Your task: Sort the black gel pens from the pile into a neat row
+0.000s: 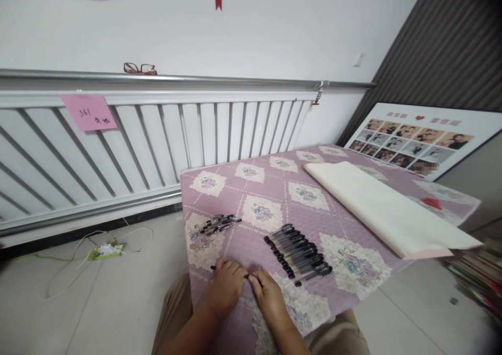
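My left hand (229,283) is closed around a slim black pen (213,267), one dark end of which sticks out at the left of the fist. At the pen's other end, the thumb and fingers of my right hand (268,291) pinch together; most of the pen is hidden by the hands. Just right of my hands, several pens (300,253) with black ends and see-through barrels lie side by side in a slanted row. Beyond my left hand is a small loose heap of black pen pieces (219,223); whether they are caps or whole pens is hard to tell.
A purple flowered tablecloth (264,185) covers the table. On its right side lies a folded cream sheet (364,208) beside a small red object (433,203). A photo board (423,140) leans behind. Along the wall runs a white radiator (219,130); a power strip (106,250) with cables sits on the floor.
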